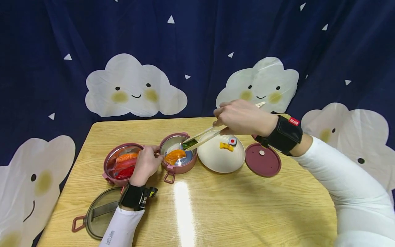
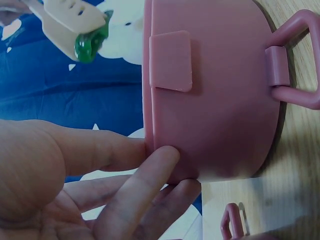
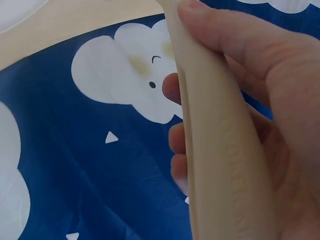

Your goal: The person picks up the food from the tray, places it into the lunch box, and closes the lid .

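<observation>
The green piece (image 1: 189, 144) sits pinched in the tips of the tongs (image 1: 202, 135), hanging just over the far rim of the middle pink bowl (image 1: 178, 157), at about one o'clock from the salmon slice (image 1: 175, 156) already lying inside. The right hand (image 1: 243, 117) curls round the tongs' handle end, squeezing them closed on the piece. To do this well, I judge the squeeze should stay even until the piece is low in the bowl, then ease off gently so it drops beside the salmon instead of bouncing out. The left hand (image 1: 145, 164) steadies the bowl, fingers pressed against its side wall at nine o'clock. Beyond it at nine o'clock stands a second pink bowl (image 1: 121, 164); at three o'clock a cream plate (image 1: 216, 161) carries two small pieces.
</observation>
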`<state>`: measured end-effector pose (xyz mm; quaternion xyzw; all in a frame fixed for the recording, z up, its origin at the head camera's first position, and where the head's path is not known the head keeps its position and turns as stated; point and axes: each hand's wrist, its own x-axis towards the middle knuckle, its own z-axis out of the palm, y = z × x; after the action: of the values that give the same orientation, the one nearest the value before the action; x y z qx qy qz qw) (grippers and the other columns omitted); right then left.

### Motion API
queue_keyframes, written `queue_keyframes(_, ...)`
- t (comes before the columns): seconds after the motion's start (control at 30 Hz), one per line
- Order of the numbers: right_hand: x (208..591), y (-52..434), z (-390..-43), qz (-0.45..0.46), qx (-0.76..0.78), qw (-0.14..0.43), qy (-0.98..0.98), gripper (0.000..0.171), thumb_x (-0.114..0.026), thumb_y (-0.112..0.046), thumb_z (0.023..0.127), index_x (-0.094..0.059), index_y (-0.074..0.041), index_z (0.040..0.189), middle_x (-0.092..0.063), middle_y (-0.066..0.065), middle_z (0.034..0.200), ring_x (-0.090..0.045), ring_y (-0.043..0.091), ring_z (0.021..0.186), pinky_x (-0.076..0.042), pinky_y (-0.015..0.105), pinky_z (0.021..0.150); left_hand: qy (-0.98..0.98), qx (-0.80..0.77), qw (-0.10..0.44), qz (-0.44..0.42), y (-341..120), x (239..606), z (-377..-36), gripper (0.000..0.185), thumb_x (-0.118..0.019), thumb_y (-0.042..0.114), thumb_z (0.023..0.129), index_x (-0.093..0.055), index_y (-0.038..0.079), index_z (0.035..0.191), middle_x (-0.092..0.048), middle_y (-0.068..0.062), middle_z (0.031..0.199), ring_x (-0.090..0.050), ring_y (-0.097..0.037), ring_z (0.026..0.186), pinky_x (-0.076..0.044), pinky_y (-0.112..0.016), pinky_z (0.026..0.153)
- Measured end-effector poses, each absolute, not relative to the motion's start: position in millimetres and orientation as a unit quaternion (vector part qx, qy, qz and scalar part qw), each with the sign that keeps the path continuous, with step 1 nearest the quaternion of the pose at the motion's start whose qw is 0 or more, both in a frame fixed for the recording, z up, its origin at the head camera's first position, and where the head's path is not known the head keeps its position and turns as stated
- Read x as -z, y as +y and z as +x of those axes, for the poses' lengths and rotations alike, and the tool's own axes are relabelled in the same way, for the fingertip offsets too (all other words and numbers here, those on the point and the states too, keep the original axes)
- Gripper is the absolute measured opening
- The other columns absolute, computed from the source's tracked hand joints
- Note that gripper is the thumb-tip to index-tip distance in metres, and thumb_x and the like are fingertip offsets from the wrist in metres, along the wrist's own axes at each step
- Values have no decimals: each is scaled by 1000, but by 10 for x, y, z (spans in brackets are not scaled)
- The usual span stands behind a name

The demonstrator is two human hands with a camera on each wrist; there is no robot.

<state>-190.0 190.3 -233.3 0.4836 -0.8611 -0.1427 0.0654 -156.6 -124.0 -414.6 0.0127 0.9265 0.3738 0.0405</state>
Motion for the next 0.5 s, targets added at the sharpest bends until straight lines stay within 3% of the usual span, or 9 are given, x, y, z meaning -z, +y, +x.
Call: queue_keyframes(0.5,2632,1660,-2047,499,158,50,-851,19,-91,-34,79,-83,-28,95,-70,-6,91,-63,22,85,-54,37,67,929,-368,45,11,-1240,4120,-1565,39,-72,8,98,-68,-6,134,-74,-25,119,-60,-30,88,-42,-29,66)
